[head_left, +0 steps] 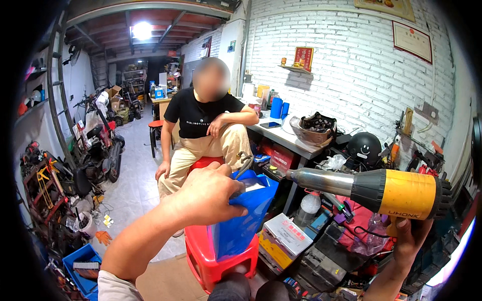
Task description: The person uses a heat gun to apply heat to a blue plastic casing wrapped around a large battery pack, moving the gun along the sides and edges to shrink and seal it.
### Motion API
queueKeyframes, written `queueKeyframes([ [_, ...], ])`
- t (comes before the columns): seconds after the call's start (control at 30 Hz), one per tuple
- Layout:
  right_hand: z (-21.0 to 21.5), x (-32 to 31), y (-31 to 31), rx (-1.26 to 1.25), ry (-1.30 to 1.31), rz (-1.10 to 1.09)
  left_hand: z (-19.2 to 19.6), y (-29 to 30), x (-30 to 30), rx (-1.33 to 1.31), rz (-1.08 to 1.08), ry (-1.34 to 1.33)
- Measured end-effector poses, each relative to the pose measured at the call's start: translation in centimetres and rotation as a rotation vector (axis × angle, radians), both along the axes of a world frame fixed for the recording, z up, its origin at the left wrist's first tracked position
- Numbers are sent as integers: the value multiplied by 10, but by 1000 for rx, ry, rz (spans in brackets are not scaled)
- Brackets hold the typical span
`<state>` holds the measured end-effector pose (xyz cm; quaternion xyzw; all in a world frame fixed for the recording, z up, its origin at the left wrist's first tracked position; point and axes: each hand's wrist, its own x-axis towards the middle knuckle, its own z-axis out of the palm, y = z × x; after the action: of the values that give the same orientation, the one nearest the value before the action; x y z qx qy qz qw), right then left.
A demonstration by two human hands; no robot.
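Note:
A blue plastic sleeve (pixel 246 223), wrapped around a block whose pale top shows through its open upper end, stands tilted on a red plastic stool (pixel 207 268). My left hand (pixel 208 193) pinches the upper left edge of the sleeve. A dark cable (pixel 246 163) sticks up from the top beside my fingers. At the right, my right hand (pixel 409 241) is wrapped around the handle of a yellow and black heat gun (pixel 401 193). Its metal nozzle points left, to the right of the sleeve and apart from it.
A person (pixel 206 110) in a black shirt sits opposite, behind the stool. Along the white brick wall runs a workbench (pixel 296 140) with a black helmet (pixel 364 149) near it. Boxes and a white-lidded case (pixel 286 233) crowd the right floor. A blue crate (pixel 83 281) stands lower left.

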<state>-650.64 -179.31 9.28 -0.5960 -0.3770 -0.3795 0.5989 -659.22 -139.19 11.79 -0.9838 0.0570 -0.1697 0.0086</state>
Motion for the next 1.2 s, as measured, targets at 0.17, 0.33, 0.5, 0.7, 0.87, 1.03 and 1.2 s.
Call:
queueKeyframes([
  [0.17, 2, -2, -3, 25, -33, -84, 1, -5, 0, 14, 4, -36],
  [0.33, 4, -7, -19, -22, 36, -39, 16, -9, 8, 81, 17, 138],
  [0.5, -1, -8, -18, 16, 35, -99, 10, -11, 0, 47, 57, 57],
  [0.7, 4, -7, -10, -2, 29, -86, -15, -10, -16, -139, 8, -204],
  [0.87, 6, -8, 1, -69, 63, -9, -53, 1, -28, -576, -181, -611],
  [1.03, 11, -8, 22, -65, 47, 26, -108, -4, -11, -1064, -138, -539],
  [1.2, 16, -6, 22, -139, 49, 47, -110, -6, 2, -1109, -125, -528],
])
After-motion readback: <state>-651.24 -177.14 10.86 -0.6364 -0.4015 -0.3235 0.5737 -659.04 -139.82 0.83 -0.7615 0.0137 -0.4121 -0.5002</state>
